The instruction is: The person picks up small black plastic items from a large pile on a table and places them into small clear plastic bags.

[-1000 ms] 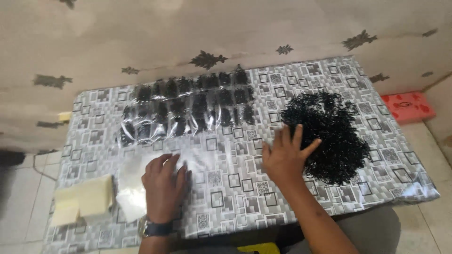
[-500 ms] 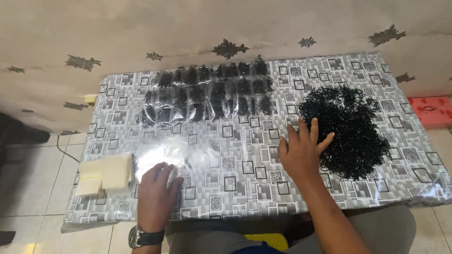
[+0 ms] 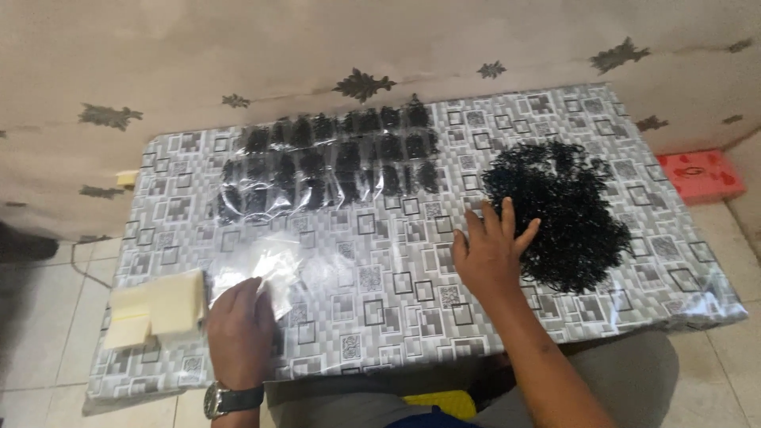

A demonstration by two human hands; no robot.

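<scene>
Head view looks down on a low table covered with a grey vinyl cloth printed with squares (image 3: 396, 277); its near edge is partly hidden by the person's knees, and its left corner is cut off by the frame. At 2 o'clock on the cloth lies a wide loose heap of small black pieces (image 3: 567, 210). Single pieces are too small to count or to tell their shape. At 11 o'clock, filled clear plastic packets with dark contents (image 3: 333, 162) lie in two rough rows; glare on the plastic makes their edges hard to separate, so I cannot give an exact number. At 8 o'clock there is one stack of pale yellow paper sheets (image 3: 154, 307), and just beside it, toward the middle, some empty clear plastic bags (image 3: 265, 265) that are almost invisible against the pattern.

Right hand (image 3: 490, 254) lies flat with fingers spread, the fingertips touching the left border of the black heap; it grasps nothing. Left hand (image 3: 240, 333), with a dark wristwatch (image 3: 230, 396), presses palm down on the near edge of the clear bags; whether the fingers pinch a bag, I cannot tell.
</scene>
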